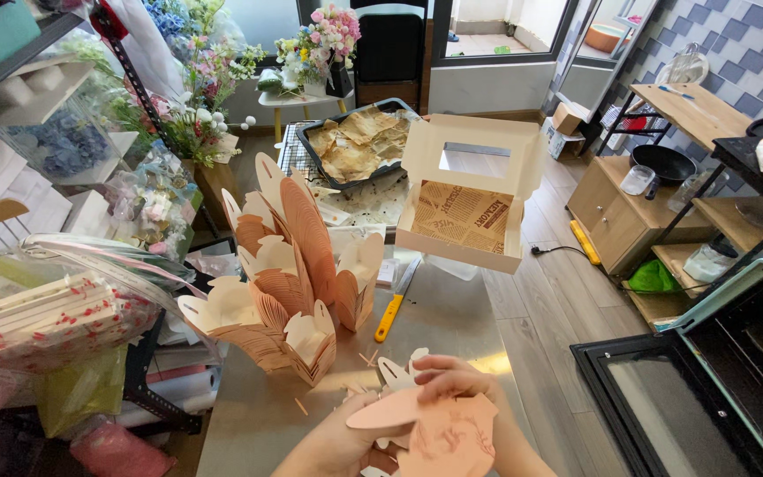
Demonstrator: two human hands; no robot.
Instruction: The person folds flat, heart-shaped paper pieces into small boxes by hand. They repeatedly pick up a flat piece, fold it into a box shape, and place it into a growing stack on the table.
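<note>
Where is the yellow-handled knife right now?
The knife lies on the metal table, just right of the stacked pink cartons and in front of the open box.

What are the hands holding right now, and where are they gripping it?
Both hands hold a flat pink cardboard box blank. The right hand pinches its upper edge; the left hand supports it from the left side, underneath.

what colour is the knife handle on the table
Orange-yellow handle on the knife, seen in the head view.
</note>
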